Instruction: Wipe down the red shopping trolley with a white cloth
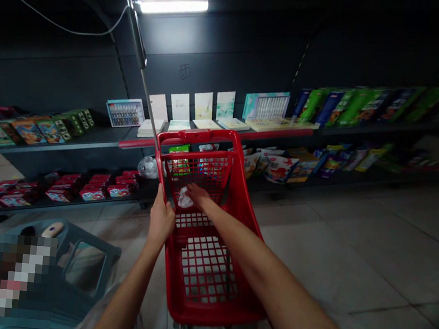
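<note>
A red plastic shopping cart (242,187) with grid walls stands in front of me. My left hand (162,218) is closed around its left rim, below the handle. Inside the upper part of the cart, my right hand (199,196) holds a crumpled white cloth (185,198) against or close to the grid panel. Whether it is cloth, tissue or thin plastic is hard to make out. The grid floor of the basket shows below my right forearm.
Dark shelves (95,135) carry boxes, notebooks and snack bags (278,167). A thin metal pole (149,94) rises at the cart's left. Lower left stands a blue-grey plastic stool (110,252) with things on it, partly pixelated. Tiled floor (350,247) extends right.
</note>
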### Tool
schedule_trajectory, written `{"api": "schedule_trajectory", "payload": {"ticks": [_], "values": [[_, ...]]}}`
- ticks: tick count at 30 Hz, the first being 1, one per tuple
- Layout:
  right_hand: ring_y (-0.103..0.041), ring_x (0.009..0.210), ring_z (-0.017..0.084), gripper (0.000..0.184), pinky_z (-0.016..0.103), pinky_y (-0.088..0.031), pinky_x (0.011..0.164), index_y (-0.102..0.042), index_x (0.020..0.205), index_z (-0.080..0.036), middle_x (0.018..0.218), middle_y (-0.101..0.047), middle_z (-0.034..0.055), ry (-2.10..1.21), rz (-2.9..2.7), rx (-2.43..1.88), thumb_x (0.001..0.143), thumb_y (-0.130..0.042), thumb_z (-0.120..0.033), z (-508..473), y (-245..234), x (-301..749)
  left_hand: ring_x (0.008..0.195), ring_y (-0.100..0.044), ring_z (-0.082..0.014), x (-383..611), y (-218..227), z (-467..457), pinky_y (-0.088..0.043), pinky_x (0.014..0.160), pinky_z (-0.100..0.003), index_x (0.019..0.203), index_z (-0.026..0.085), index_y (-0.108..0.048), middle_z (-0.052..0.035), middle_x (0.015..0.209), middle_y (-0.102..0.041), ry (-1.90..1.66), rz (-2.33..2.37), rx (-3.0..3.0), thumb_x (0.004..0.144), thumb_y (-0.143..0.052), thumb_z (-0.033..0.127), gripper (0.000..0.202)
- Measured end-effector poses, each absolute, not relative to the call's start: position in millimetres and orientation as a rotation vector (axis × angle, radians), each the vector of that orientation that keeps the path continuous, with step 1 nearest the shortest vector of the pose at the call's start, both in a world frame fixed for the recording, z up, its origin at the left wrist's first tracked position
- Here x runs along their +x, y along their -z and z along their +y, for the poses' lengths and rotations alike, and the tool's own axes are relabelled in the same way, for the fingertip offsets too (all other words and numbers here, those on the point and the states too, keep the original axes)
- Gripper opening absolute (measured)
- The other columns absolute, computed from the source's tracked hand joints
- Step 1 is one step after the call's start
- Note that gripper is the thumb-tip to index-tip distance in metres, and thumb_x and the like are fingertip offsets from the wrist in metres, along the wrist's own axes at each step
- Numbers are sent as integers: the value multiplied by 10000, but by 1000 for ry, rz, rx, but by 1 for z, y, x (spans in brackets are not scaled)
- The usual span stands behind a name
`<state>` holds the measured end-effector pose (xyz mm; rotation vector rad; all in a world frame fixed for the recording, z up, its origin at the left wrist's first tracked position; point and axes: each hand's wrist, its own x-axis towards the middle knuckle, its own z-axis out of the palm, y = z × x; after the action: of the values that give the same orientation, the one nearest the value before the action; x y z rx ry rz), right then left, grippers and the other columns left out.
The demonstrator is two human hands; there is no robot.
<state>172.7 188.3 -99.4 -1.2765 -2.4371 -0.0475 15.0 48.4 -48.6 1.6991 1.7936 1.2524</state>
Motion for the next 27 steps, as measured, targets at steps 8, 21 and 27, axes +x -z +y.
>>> {"api": "schedule_trajectory", "payload": {"ticks": [8, 21, 27], "values": [[-487, 1209, 228, 384, 311, -460, 1009, -719, 1189, -196, 1235, -598, 88, 285, -1761, -1235, 951, -443, -77, 221, 18, 216, 1499, -405, -248, 16, 43, 46, -319, 1256, -419, 1619, 178, -294, -86, 1627, -409, -1243, 1788, 1708, 929, -456, 155, 709], [-666, 1008, 247, 311, 333, -536, 837, -735, 1085, -145, 1152, -674, 189, -312, -1809, -2044, 854, -546, -53, 157, 186, 231, 1507, -391, -226, 22, 49, 47, -310, 1259, -382, 1625, 159, -265, -91, 1650, -368, -1278, 1774, 1720, 923, -454, 171, 727], [-549, 1212, 248, 385, 371, -520, 962, -654, 1201, -223, 1316, -546, 122, 28, -1321, -1633, 879, -472, -117, 191, 85, 238, 1496, -411, -215, 24, 46, 45, -309, 1259, -378, 1618, 194, -292, -57, 1633, -408, -1314, 1728, 1724, 920, -468, 162, 720]]}}
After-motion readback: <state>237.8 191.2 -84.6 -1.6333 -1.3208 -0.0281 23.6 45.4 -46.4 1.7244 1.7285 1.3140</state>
